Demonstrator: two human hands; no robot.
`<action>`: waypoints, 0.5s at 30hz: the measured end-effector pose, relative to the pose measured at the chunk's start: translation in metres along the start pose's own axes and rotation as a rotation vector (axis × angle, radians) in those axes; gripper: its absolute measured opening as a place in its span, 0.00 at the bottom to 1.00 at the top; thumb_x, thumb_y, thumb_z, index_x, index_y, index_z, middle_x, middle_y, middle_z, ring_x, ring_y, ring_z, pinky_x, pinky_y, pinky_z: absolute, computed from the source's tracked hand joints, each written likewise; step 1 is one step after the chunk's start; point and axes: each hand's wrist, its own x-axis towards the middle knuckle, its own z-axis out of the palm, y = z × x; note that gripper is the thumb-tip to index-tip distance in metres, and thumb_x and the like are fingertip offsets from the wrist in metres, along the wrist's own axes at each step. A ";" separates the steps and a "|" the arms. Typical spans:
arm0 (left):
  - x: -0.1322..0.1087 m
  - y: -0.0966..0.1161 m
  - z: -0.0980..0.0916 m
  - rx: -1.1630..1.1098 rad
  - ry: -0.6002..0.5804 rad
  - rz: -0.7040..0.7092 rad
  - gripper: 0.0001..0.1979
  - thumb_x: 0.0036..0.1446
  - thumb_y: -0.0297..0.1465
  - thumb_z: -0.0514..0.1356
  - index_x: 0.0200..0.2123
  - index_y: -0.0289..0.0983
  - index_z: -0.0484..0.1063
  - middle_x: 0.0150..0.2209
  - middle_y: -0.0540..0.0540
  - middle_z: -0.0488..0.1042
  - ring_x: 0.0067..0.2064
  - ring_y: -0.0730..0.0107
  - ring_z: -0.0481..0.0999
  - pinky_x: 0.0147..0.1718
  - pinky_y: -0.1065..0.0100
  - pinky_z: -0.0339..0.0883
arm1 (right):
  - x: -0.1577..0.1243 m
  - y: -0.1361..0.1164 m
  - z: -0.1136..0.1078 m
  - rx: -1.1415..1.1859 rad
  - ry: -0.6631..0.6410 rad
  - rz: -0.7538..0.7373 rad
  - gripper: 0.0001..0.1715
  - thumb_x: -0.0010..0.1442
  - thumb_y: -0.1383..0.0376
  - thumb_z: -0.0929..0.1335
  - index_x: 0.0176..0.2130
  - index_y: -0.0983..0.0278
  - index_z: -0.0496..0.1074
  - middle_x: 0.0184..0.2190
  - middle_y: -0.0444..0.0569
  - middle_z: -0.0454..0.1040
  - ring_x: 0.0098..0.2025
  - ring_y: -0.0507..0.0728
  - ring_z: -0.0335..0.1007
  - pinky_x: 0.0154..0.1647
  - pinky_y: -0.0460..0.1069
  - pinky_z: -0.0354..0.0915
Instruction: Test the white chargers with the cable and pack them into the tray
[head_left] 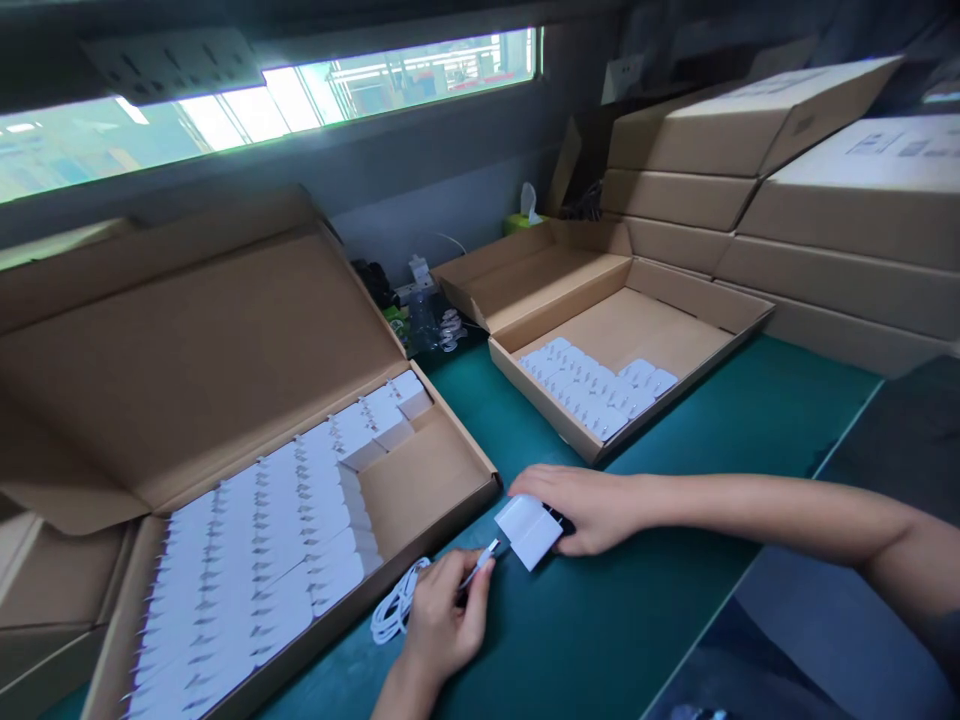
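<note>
A: What is in the left grip [446, 610]?
B: Thumb and fingers are pinched on a white plug [491, 548] at the end of a cable [397, 605]. The loops of that cable bunch beside the knuckles, close to the near edge of the left box [431, 470].

A: And the right grip [589, 510]?
B: Clamped on a white charger [529, 535], with a dark piece [559, 518] showing between the charger and the palm. I can't tell what that piece is.

A: Where exactly is the charger?
B: Above the green worktop [600, 620], just past the right corner of the left box and in front of the right box [667, 325]. It is tilted, and its lower left side faces the plug. The two are very near each other; I can't tell whether they touch.

A: What do the boxes hold?
B: Both have their lids open. In the left one, white chargers [262, 540] stand packed in rows, prongs up, filling most of the floor from the left. In the right one, a smaller group of chargers [589, 390] sits at the near left end, also prongs up.

A: Anything further off?
B: Closed cardboard boxes [862, 230] stacked at the right, a green tissue box [517, 222] behind the right box, and a long, low window [420, 85] in the wall.
</note>
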 end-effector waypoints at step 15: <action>-0.001 -0.001 0.003 -0.009 -0.042 -0.052 0.04 0.57 0.27 0.54 0.30 0.36 0.67 0.23 0.50 0.71 0.23 0.74 0.70 0.23 0.74 0.60 | -0.001 0.089 -0.180 -0.384 0.551 0.519 0.35 0.40 0.68 0.69 0.49 0.66 0.59 0.46 0.54 0.60 0.46 0.61 0.60 0.43 0.51 0.61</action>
